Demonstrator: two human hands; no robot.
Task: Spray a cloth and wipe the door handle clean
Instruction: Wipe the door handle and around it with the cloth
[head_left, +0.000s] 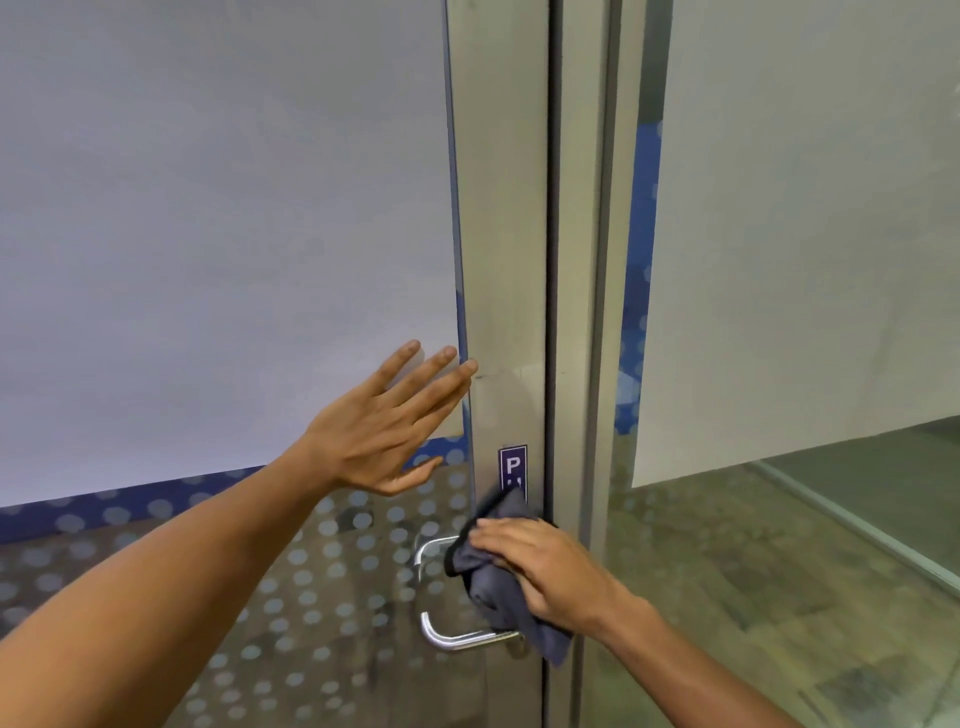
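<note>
A chrome D-shaped door handle (434, 636) is fixed to the metal stile of a glass door (498, 260), low in the view. My right hand (540, 566) presses a grey cloth (493, 592) against the stile at the handle's upper mount; the cloth drapes down over the handle's right part and hides it. My left hand (387, 426) is flat and open against the frosted glass, fingers spread, above and left of the handle. No spray bottle is in view.
A purple sign with a "P" (513, 467) sits on the stile just above the cloth. A dark seam (551, 312) separates this door from the neighbouring frame and glass panel (779, 260) on the right. Dotted film covers the lower glass.
</note>
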